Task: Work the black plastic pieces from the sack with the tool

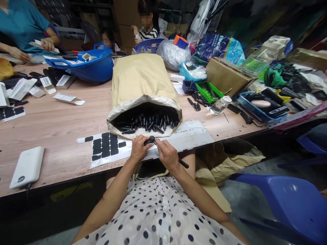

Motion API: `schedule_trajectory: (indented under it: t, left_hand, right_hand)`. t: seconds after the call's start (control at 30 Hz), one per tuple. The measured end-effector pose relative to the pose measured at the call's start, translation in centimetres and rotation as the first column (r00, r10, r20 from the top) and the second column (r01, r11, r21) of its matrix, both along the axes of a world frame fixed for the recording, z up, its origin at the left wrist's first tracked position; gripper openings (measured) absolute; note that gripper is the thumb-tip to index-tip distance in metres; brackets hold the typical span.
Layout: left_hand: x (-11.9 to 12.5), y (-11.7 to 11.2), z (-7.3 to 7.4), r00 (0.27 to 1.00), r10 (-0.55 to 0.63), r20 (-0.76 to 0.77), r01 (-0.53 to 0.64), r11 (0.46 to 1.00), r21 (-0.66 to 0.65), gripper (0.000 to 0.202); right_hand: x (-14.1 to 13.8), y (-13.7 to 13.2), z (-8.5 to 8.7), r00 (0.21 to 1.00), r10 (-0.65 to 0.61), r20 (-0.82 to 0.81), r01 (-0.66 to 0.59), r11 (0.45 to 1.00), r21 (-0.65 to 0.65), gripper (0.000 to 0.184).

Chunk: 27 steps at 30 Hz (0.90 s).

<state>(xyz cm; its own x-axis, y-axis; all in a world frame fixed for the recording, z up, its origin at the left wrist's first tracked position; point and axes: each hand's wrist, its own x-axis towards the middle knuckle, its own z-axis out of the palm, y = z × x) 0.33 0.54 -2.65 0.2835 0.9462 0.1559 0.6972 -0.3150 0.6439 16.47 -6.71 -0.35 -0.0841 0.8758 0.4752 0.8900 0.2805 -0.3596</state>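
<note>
My left hand (138,148) and my right hand (167,155) meet at the table's near edge, both pinched on a small black plastic part (151,139) with a round head. A thin black stem (183,163) sticks out below my right hand. Just beyond them lies a tan paper sack (140,80) on its side, its open mouth full of several black parts (148,123). To the left of my hands lies a white backing sheet (107,154) carrying several black square pads (105,145).
A white power bank (26,167) lies at the near left. A blue basin (87,64) and white cartons stand at the far left, where another person's hands work. Green (209,91) and blue trays, a bottle (219,105) and bags crowd the right. A blue chair (288,200) stands beside me.
</note>
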Motion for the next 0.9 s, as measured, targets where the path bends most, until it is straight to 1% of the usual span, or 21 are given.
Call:
schedule_trajectory:
  t: [0.1,0.2,0.33,0.43,0.53,0.67,0.8,0.9]
  left_hand:
    - [0.0,0.0,0.1,1.0,0.005,0.005,-0.005,1.0,-0.018,0.01]
    - [0.2,-0.2,0.4,1.0,0.019,0.013,-0.019,1.0,-0.014,0.011]
    - [0.4,-0.4,0.7,1.0,0.023,0.001,-0.023,1.0,-0.015,0.012]
    - [0.4,-0.4,0.9,1.0,0.012,-0.017,-0.012,1.0,-0.012,0.01]
    - [0.4,-0.4,1.0,0.999,0.005,-0.034,-0.005,1.0,-0.009,0.009]
    - [0.2,-0.4,1.0,0.999,-0.009,-0.044,0.008,1.0,-0.021,0.009]
    - [0.0,-0.3,1.0,0.999,-0.022,-0.041,0.021,0.999,-0.028,0.01]
    - [-0.1,-1.0,1.7,0.999,-0.048,0.019,0.048,0.999,-0.025,0.012]
  right_hand:
    - [-0.3,0.0,-0.3,0.999,0.012,0.031,-0.012,1.0,-0.027,0.036]
    - [0.3,0.2,-0.4,0.999,-0.03,0.019,0.031,0.999,-0.019,0.037]
    - [2.4,1.1,-0.7,0.994,-0.096,0.044,0.096,0.995,0.002,0.037]
    - [4.2,1.9,-1.4,0.985,-0.122,0.124,0.122,0.993,0.006,0.034]
    - [5.3,2.5,-2.2,0.971,-0.145,0.192,0.143,0.989,0.023,0.033]
    - [5.3,2.7,-2.9,0.969,-0.18,0.172,0.169,0.983,0.073,0.034]
    - [4.8,2.7,-3.1,0.972,-0.193,0.134,0.181,0.978,0.102,0.029]
    - [4.7,2.8,-3.1,0.974,-0.196,0.116,0.187,0.978,0.088,0.026]
